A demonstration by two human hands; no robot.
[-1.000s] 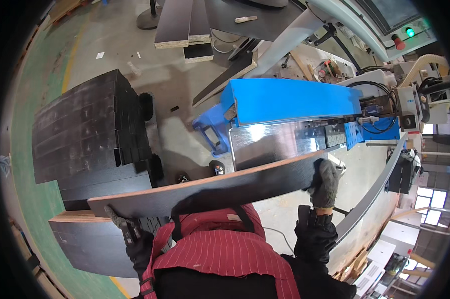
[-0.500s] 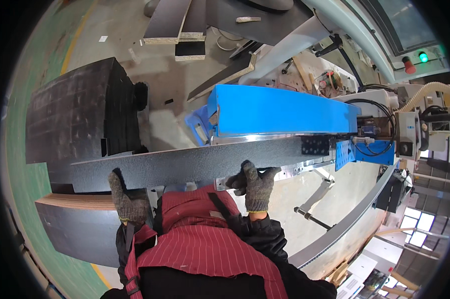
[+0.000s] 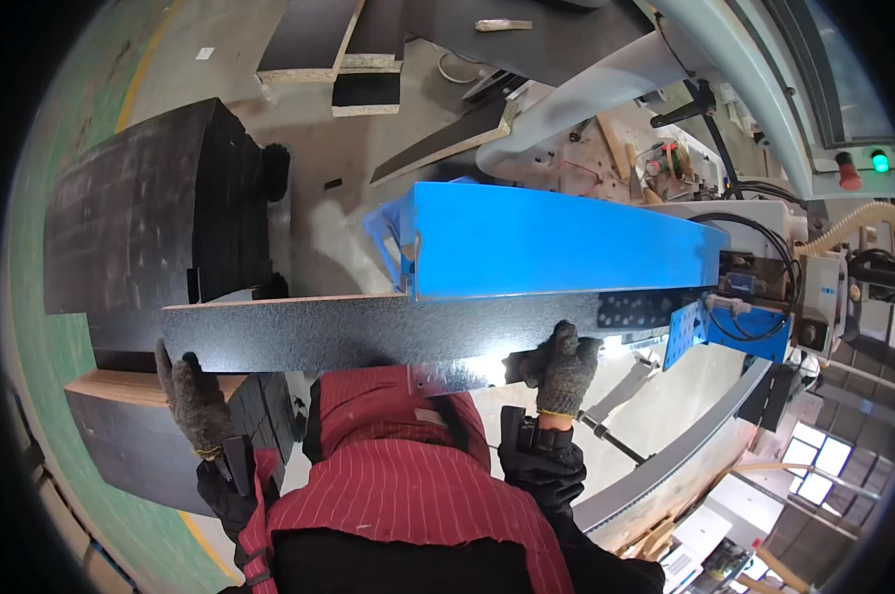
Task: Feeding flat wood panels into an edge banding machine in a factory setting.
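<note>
Dark speckled panel [image 3: 368, 332] lies flat and crosswise in the head view, its far edge just under the blue machine housing [image 3: 556, 243], where we hold it by its near edge. Our left hand [image 3: 192, 401], in a grey knit glove, has its fingers clenched on the panel's left corner; our right hand [image 3: 564, 368], gloved alike, has its fingers grasping the near edge toward the panel's right end. Left of the panel stands a tall stack of dark boards [image 3: 150, 213], and a second, lower stack [image 3: 136, 445] sits just below its left corner.
</note>
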